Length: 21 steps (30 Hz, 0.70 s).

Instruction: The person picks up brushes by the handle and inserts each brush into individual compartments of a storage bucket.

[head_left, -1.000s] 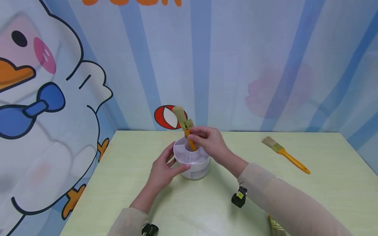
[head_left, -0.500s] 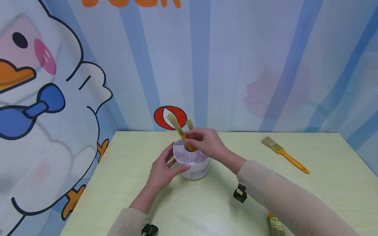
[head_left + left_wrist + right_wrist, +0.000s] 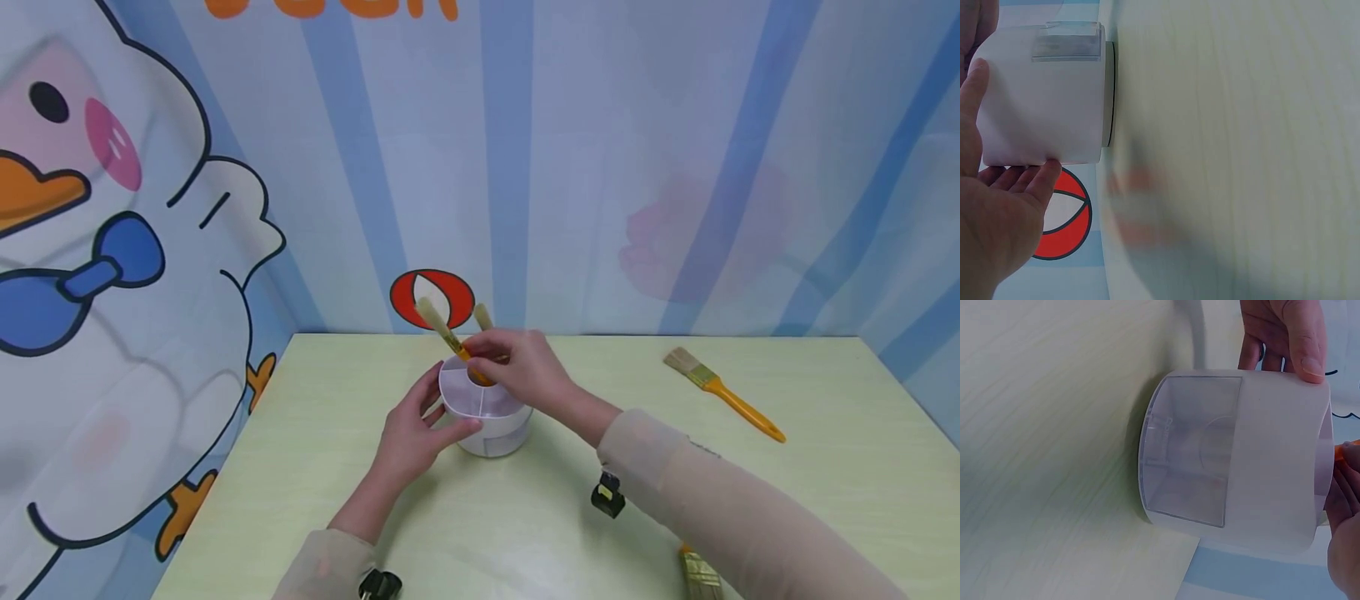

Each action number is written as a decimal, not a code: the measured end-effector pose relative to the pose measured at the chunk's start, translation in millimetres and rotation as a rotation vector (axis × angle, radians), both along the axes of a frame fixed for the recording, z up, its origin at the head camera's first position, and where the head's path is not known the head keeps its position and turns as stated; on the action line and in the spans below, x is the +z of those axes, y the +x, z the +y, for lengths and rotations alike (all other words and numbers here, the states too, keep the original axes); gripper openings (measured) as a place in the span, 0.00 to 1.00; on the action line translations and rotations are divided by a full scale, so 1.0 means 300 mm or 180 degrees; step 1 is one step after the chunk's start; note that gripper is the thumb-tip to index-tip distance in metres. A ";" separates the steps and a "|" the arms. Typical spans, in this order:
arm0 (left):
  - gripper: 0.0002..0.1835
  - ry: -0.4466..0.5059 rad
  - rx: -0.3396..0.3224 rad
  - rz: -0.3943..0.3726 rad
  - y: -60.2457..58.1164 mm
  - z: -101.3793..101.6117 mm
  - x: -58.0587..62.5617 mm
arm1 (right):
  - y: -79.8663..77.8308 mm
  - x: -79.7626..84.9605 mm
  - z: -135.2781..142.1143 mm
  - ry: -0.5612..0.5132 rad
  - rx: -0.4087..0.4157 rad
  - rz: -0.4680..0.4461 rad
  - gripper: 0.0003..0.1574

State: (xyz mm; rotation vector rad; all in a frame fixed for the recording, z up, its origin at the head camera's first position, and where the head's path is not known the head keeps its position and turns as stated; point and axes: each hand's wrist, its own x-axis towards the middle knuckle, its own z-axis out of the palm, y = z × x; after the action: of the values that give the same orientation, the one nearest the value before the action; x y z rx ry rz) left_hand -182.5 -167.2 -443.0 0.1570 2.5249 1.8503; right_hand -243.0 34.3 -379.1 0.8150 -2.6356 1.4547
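Note:
A round white desk organizer (image 3: 495, 437), divided into compartments on top, stands upright on the table. My left hand (image 3: 412, 433) grips its left side, thumb in front and fingers behind. Between thumb and fingers, my right hand (image 3: 528, 367) pinches a paintbrush (image 3: 448, 336) whose bristles point up and to the left. Its orange handle goes down into the organizer's round middle opening; the handle's end is hidden. Behind the right hand, the bristles of a second brush (image 3: 483, 317) stick up; its lower part is hidden. A clear panel (image 3: 1194, 450) shows on the organizer's wall in the right wrist view.
A wide paintbrush (image 3: 723, 393) with an orange handle lies on the table at the right. Another wide brush (image 3: 701, 575) lies at the front edge of view, partly covered by the right sleeve. A printed backdrop (image 3: 577, 167) rises behind the table.
The pinched paintbrush has tilted further left and its bristles are lower. My right hand has shifted slightly left with it. The left hand keeps its grip on the organizer.

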 end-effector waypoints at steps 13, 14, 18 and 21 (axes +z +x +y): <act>0.52 0.0011 -0.0016 0.0000 0.000 0.000 -0.002 | 0.004 -0.012 0.030 0.0360 -0.0005 0.0437 0.20; 0.52 0.0010 -0.0016 0.0002 0.001 0.001 0.001 | 0.008 -0.009 0.036 0.0351 -0.0014 0.0426 0.21; 0.52 0.0023 -0.0020 0.0013 0.003 0.000 0.005 | 0.023 0.002 0.059 0.0295 -0.0030 0.0390 0.22; 0.52 0.0031 -0.0026 0.0008 0.001 -0.003 0.002 | 0.032 0.010 0.075 0.0250 -0.0019 0.0389 0.21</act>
State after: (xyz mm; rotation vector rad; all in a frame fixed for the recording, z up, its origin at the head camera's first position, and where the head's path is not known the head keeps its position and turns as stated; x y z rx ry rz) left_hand -182.2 -168.0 -442.3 0.1696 2.5133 1.8608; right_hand -233.3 56.9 -376.1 0.8716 -2.6162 1.2639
